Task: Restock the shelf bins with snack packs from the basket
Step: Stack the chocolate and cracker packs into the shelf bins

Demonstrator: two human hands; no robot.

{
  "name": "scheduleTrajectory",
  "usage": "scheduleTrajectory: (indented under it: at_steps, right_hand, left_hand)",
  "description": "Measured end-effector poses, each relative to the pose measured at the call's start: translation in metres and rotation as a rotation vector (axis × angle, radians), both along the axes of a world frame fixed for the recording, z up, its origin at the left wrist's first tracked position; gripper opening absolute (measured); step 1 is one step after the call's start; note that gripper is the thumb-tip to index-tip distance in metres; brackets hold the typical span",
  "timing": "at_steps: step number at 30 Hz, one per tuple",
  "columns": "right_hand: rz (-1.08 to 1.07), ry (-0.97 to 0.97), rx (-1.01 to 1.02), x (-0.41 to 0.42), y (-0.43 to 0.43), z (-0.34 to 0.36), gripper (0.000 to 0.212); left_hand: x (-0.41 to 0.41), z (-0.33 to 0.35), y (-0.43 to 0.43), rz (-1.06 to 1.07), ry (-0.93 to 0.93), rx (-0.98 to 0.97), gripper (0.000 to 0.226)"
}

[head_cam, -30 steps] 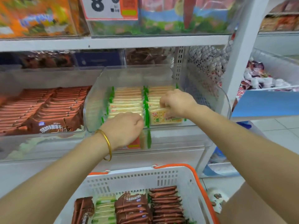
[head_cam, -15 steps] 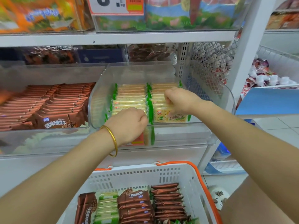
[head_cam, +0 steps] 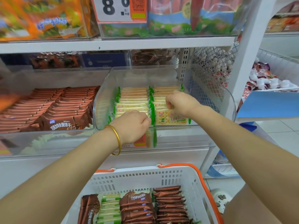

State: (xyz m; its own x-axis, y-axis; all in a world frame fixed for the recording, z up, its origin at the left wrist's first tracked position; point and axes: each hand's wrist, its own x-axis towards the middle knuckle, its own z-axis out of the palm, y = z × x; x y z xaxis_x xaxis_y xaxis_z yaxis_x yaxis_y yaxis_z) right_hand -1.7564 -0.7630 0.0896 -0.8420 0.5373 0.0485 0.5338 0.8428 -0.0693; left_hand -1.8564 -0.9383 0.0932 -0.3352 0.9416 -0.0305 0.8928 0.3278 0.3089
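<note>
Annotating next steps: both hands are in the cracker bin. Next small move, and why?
Probably release and lower the left hand to the basket. It and the right hand grip cracker packs already standing in rows in the bin, so this batch looks placed; more such packs lie in the basket.

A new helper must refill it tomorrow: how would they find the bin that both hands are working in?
Find the white shelf under the big price sign. Below it stand two clear bins; take the right bin, where the left hand and right hand reach in. The left bin holds brown packs, this one pale cracker packs with green ends.
</note>
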Motion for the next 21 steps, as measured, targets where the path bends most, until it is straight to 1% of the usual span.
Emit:
scheduleTrajectory:
  at_steps: [3,10,14,16,18,19,21]
  right_hand:
    - [-0.007,-0.010,0.001,0.001,0.000,0.000,0.028]
    - [-0.024,0.043,0.026,0.007,0.001,0.001,0.033]
    - [-0.029,0.122,0.036,0.014,-0.004,0.009,0.031]
    - [-0.025,0.150,0.046,0.021,-0.013,0.019,0.030]
    - [-0.016,0.234,0.041,0.033,-0.031,0.030,0.027]
    - [-0.005,0.316,0.009,0.040,-0.046,0.034,0.024]
    - [0.068,0.476,-0.112,0.056,-0.083,0.035,0.020]
  left_hand:
    - [0.000,0.000,0.001,-0.005,0.004,-0.003,0.037]
    - [-0.002,-0.001,0.001,-0.034,0.020,0.032,0.038]
    - [-0.001,-0.001,-0.003,-0.055,0.057,0.159,0.034]
    - [0.002,0.001,-0.012,-0.093,0.124,0.259,0.039]
    - [0.011,0.005,-0.031,-0.158,0.146,0.392,0.048]
    - [0.016,0.005,-0.045,-0.189,0.133,0.451,0.046]
    - [0.023,-0.005,-0.075,-0.231,0.127,0.474,0.037]
